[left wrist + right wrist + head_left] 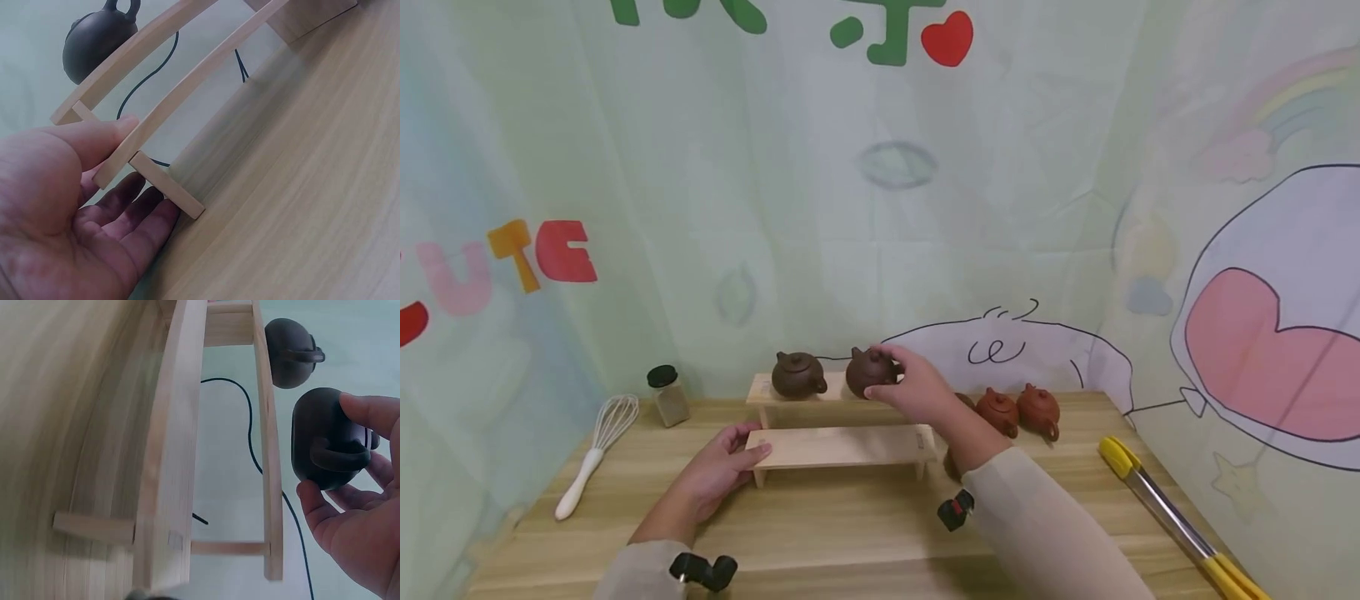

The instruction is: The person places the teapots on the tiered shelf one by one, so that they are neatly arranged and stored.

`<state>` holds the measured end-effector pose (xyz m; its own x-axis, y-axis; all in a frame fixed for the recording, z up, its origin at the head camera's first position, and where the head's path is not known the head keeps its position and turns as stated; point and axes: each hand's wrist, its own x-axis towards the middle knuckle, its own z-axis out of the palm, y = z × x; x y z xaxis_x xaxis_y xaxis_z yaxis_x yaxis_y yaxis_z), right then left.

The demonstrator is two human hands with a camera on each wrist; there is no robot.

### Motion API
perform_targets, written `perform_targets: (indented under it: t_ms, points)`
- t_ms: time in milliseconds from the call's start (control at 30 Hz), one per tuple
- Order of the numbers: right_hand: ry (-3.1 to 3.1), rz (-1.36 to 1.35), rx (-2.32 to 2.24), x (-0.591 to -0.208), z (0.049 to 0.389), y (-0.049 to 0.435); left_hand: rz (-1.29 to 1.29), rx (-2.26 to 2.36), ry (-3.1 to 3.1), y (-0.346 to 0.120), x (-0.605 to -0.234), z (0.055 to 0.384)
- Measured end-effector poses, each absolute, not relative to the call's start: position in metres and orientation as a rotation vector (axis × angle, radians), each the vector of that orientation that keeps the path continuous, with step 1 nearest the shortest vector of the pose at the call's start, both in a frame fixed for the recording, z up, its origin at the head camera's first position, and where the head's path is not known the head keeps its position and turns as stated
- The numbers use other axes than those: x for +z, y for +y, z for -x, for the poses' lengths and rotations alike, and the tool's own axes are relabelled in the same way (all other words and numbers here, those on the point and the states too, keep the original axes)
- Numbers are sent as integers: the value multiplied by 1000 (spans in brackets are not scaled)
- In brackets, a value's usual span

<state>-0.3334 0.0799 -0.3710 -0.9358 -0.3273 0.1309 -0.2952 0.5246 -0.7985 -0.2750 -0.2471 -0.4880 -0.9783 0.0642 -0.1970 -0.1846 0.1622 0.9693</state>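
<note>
A two-step wooden display stand (pixel 842 447) stands on the table, its lower step toward me. My left hand (pixel 711 471) grips the left end of the lower step, thumb on top and fingers beneath in the left wrist view. A dark brown teapot (pixel 797 375) sits on the left part of the upper step. My right hand (pixel 919 390) holds a second dark brown teapot (pixel 319 440) by its body over the right part of that step. In the right wrist view a small gap shows between this teapot and the board.
Two reddish-brown teapots (pixel 997 412) stand at the back right, with darker ones partly hidden behind my right arm. Yellow-tipped tongs (pixel 1172 512) lie along the right edge. A whisk (pixel 591 458) and a black-lidded jar (pixel 668 397) are at the left. A printed curtain (pixel 790 208) hangs behind.
</note>
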Motion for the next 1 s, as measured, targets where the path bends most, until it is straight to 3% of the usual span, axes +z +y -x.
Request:
perform_targets:
  t_ms: [400, 1000]
  points:
    - [2709, 625, -1318, -369, 357, 53, 124, 1904, 2252, -248, -487, 277]
    - [2665, 609, -1329, -371, 360, 51, 97, 1916, 2249, -248, -488, 279]
